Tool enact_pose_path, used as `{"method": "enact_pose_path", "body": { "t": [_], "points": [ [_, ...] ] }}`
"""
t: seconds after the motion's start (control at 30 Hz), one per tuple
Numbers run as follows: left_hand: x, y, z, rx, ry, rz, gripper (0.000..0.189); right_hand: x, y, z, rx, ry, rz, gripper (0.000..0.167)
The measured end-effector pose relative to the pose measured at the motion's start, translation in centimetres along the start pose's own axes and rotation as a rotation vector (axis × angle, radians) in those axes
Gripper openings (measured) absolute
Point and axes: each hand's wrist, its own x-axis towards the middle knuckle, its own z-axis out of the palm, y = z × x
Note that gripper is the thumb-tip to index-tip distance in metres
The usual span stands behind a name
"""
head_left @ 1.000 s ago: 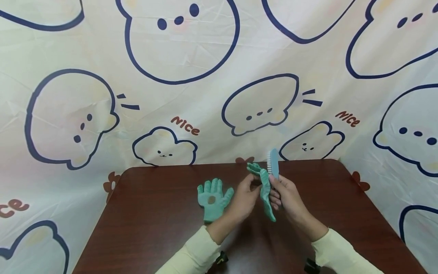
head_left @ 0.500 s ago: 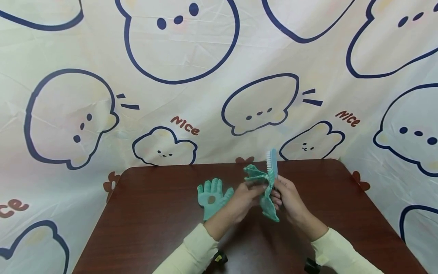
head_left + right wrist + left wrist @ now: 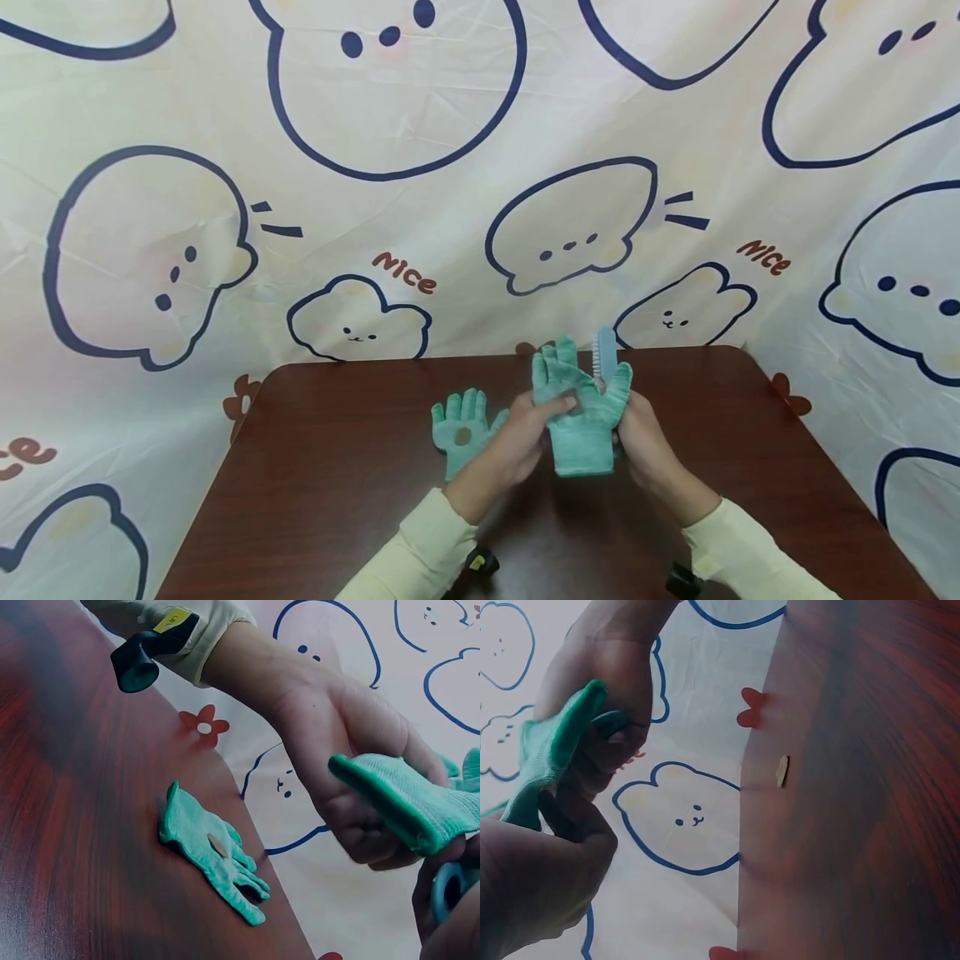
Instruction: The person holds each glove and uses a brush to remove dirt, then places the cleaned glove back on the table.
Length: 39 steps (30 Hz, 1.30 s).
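My left hand (image 3: 519,433) grips a green knit glove (image 3: 583,446) with the thumb across its palm. The glove is spread upright, its fingers up and its cuff down. Behind the glove, my right hand (image 3: 645,429) holds a light blue brush (image 3: 607,354) with white bristles, its head rising beside the glove's thumb. The glove hides most of the right fingers; the ring-shaped end of the brush handle (image 3: 448,889) shows in the right wrist view. A second green glove (image 3: 463,454), with a round brown spot on its palm, lies flat on the table by my left wrist.
The dark brown wooden table (image 3: 337,500) runs back to a cream cloth wall (image 3: 450,217) printed with cartoon outlines. In the left wrist view a small tan scrap (image 3: 781,771) lies on the table. Dark wrist devices sit at both sleeves.
The held glove has turned from edge-on and folded to spread out, palm side facing me. My left thumb now lies across it. The brush stays upright, and the other glove has not moved.
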Motion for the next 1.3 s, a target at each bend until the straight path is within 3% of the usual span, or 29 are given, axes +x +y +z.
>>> {"method": "enact_pose_path", "body": {
  "t": [0.33,0.43,0.6,0.73,0.9,0.97,1.17,1.3],
  "points": [
    [0.5,0.6,-0.9,-0.224,0.065,0.019,0.028,0.5,0.2,-2.0,0.079,-0.073,0.071,0.036],
    [0.6,0.8,-1.1,-0.264,0.139,-0.013,0.037,0.5,0.0,-2.6,0.093,-0.070,0.067,0.039],
    [0.5,1.3,-1.2,-0.307,0.269,-0.081,0.067,0.4,-0.3,-3.3,0.101,-0.085,0.057,0.036],
    [0.5,1.2,-1.3,-0.320,0.292,-0.091,0.067,0.2,-0.2,-3.7,0.087,-0.120,0.044,0.035],
    [0.5,0.7,-1.1,-0.241,0.210,-0.088,0.043,-0.1,0.2,-3.8,0.021,-0.211,-0.001,0.035],
    [0.4,0.4,-0.9,-0.233,0.157,-0.081,0.046,-0.2,0.3,-3.7,-0.007,-0.253,-0.010,0.037],
    [0.6,-0.4,-0.4,-0.332,0.011,-0.063,0.057,-0.6,0.4,-3.1,-0.063,-0.337,0.006,0.043],
    [0.8,-0.6,0.0,-0.373,-0.053,-0.043,0.060,-0.8,0.6,-2.8,-0.078,-0.365,0.023,0.040]
  ]
}}
